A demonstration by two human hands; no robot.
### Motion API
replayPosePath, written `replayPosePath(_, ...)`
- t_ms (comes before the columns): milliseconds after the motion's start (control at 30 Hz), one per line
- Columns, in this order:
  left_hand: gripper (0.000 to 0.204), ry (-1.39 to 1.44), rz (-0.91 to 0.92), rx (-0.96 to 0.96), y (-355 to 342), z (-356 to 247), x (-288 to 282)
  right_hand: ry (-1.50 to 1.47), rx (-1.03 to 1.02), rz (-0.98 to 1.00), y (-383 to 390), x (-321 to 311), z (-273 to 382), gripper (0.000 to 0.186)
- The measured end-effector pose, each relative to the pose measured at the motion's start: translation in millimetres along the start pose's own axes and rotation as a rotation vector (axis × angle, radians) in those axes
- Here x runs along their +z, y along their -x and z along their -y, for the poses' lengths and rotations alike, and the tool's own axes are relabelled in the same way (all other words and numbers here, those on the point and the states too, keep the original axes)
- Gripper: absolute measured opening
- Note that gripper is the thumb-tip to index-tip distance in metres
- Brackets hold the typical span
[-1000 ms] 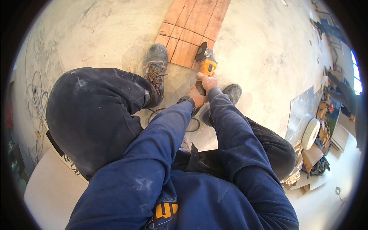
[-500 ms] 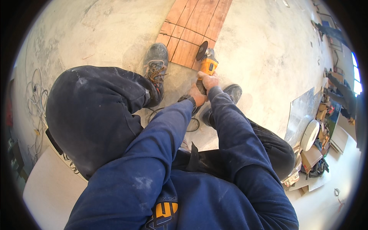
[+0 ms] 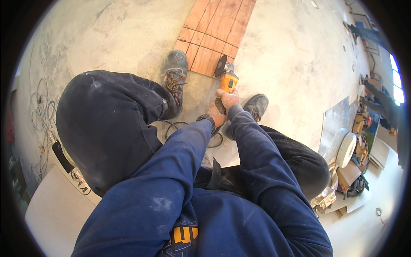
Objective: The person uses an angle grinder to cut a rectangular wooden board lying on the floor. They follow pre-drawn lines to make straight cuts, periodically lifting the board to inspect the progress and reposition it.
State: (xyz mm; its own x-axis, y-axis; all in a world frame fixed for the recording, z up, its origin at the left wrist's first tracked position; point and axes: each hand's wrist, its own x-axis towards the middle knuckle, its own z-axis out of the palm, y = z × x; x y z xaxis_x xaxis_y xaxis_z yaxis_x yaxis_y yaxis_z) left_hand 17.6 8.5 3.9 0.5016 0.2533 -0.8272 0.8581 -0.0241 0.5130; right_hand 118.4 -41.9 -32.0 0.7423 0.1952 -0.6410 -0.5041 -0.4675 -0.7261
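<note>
A yellow and black angle grinder (image 3: 228, 82) points away from me, its dark disc (image 3: 221, 66) at the near edge of a reddish wooden board (image 3: 220, 36). Dark straight lines cross the board lengthwise and widthwise. My right hand (image 3: 229, 98) is closed round the front of the grinder's body, just behind the yellow housing. Farther back, my left hand (image 3: 217, 114), with a dark band at its wrist, grips the rear handle. Whether the disc touches the wood, I cannot tell.
My work shoes (image 3: 174, 70) stand either side of the grinder, the left beside the board. A cable (image 3: 173, 127) loops on the floor under my arms; more coiled cable (image 3: 42, 111) lies far left. At right are a metal sheet (image 3: 335, 124), a round white lid-like thing (image 3: 346, 150), cardboard and another person's legs (image 3: 381, 100).
Both hands have drawn the grinder slightly left and toward me. Its disc has shifted from over the board toward the near edge.
</note>
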Motion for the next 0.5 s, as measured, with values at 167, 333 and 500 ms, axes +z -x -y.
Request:
replayPosePath(167, 0.091, 0.024, 0.019, 0.015, 6, 11, 2, -0.031, -0.057, -0.044, 10, 3, -13, 0.053)
replayPosePath(333, 0.101, 0.001, 0.017, -0.027, 0, 20, 11, 0.007, -0.071, -0.044, 9, 3, -24, 0.052)
replayPosePath(500, 0.099, -0.003, 0.010, 0.001, 2, 28, 15, 0.002, -0.046, -0.043, 18, 2, -22, 0.052)
